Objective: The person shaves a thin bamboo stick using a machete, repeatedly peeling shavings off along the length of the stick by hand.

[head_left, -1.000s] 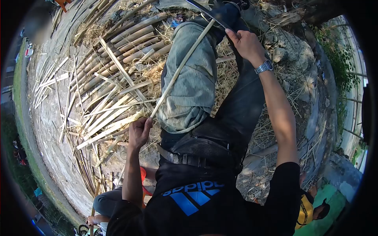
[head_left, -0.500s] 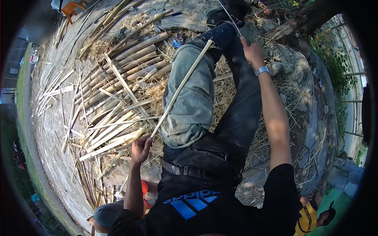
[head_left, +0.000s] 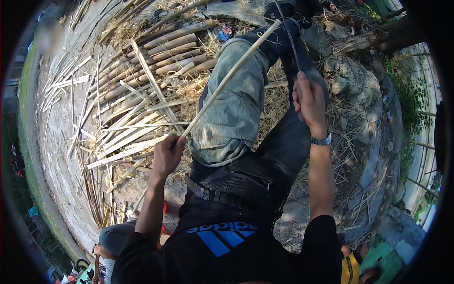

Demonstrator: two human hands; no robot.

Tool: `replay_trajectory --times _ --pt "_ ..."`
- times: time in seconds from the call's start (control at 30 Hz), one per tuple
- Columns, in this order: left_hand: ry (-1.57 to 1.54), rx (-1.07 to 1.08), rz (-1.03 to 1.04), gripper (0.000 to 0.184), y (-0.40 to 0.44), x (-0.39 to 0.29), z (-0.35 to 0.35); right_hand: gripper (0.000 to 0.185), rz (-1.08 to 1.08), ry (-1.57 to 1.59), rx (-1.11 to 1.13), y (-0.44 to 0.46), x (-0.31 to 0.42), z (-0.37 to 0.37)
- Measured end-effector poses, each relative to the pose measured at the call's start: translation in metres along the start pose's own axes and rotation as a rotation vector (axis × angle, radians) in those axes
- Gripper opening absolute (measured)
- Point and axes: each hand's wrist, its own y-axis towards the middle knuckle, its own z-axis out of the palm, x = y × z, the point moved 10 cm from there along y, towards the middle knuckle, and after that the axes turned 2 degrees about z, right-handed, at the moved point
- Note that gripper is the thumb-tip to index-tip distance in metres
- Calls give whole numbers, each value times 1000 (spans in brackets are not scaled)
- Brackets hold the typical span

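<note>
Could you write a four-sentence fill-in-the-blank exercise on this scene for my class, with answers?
1. The right hand holds a narrow blade, while the ____ hand holds a pale bamboo strip.
2. The metal-strap watch is on the ____ wrist.
3. Grey-green cloth covers the person's ____ leg.
4. The adidas logo on the black T-shirt is ____.

Missing words: left; right; left; blue.

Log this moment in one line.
left hand: holds bamboo strip by near end | right hand: grips knife | strip: over grey cloth | ground: bamboo poles, split strips
</note>
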Motion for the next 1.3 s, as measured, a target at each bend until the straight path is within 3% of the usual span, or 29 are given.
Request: replay_trajectory --times 0.07,0.13,0.33,0.57,0.87,0.93,1.0,1.17,1.3 --pt "70 -48 106 23 9 -40 0 50 15 -35 25 -16 -6 18" --pt "135 -56 230 12 22 -67 10 51 -246 -349 106 -28 8 44" --pt "179 -153 343 13 40 -89 31 50 -477 -690 169 -52 11 97" --pt "219 -294 438 13 35 -87 33 52 -385 -973 230 -29 -20 106" --pt "359 -336 452 13 32 -91 41 58 -346 -984 85 -10 -15 96" --pt "359 -410 558 12 23 -92 40 57 -383 -1001 114 -6 -15 90" --pt "374 -378 534 11 25 -93 44 55 -474 -898 76 5 -14 78" --pt "354 -360 485 6 30 -87 48 56 -403 -897 0 4 -21 90" --pt "363 -365 514 5 23 -88 49 60 -450 -932 96 16 -20 76"
